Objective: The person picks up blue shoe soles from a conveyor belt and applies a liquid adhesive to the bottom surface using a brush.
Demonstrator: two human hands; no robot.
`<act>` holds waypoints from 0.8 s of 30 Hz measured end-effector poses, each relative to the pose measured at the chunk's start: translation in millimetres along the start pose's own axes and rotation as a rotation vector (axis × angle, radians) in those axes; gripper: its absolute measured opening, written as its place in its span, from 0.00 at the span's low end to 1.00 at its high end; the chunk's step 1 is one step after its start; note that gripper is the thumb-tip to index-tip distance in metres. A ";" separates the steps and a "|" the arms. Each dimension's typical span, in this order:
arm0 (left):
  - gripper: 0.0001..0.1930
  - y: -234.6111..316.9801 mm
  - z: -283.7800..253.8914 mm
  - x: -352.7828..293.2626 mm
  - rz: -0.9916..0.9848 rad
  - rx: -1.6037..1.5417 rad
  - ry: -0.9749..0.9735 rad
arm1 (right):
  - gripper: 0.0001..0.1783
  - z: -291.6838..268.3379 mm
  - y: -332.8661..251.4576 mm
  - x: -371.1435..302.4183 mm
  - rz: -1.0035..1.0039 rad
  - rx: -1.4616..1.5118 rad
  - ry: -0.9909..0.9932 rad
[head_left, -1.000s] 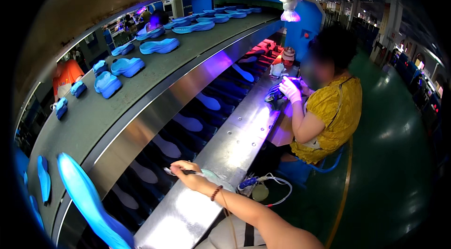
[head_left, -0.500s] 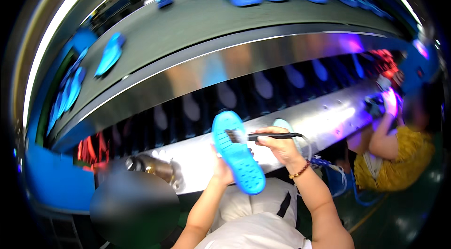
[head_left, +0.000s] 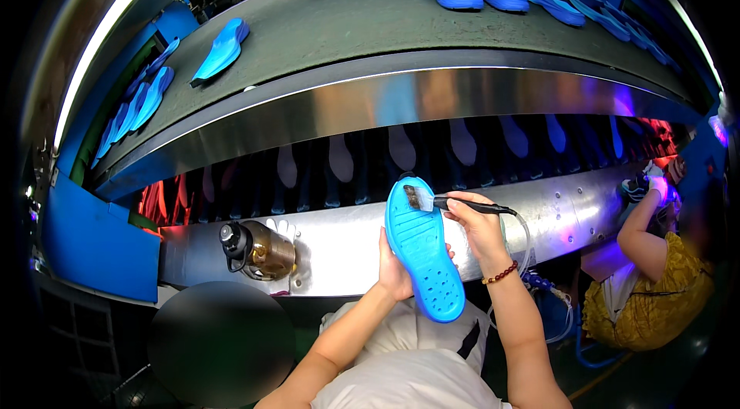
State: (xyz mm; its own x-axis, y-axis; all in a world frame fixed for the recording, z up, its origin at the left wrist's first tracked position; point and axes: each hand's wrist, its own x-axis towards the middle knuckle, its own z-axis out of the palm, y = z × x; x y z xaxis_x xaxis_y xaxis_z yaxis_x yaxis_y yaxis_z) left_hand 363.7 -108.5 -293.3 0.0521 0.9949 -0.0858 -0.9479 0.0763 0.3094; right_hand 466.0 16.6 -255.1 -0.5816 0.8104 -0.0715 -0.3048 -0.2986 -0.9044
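A bright blue shoe sole is held up in front of my lap, its grooved, holed face toward me. My left hand grips it, with the palm at its left edge and fingertips showing at its right edge. In my right hand is a brush with a black handle and a clear tube running from its end. Its dark, wet-looking bristles lie on the sole's far end, left of my right hand. My right wrist wears a beaded bracelet.
A metal ledge runs across behind the sole, with a brown bottle at left. Dark shoe forms line the slot beyond. Several blue soles lie on the green belt above. At right sits a co-worker in yellow.
The brush has moved up the sole toward its far end, while my left hand keeps its grip. The whole view has shifted, placing the surroundings differently.
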 end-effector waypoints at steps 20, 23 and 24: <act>0.47 22.1 -0.6 -13.1 0.009 0.082 0.024 | 0.10 24.2 -49.9 -36.7 -0.152 -0.273 -0.345; 0.47 16.8 35.2 -8.1 0.023 0.053 0.204 | 0.10 29.6 -43.9 -32.4 -0.322 -0.644 -0.365; 0.45 18.1 32.1 -7.6 0.072 0.081 0.221 | 0.10 32.1 -39.1 -35.9 -0.383 -0.575 -0.480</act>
State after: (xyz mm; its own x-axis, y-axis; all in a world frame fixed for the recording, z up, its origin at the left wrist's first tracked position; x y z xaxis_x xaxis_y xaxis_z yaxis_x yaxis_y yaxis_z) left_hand 356.2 -112.6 -256.7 -0.0928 0.9603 -0.2629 -0.9181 0.0196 0.3959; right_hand 474.6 -17.0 -203.7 -0.8137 0.4618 0.3531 -0.1904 0.3622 -0.9125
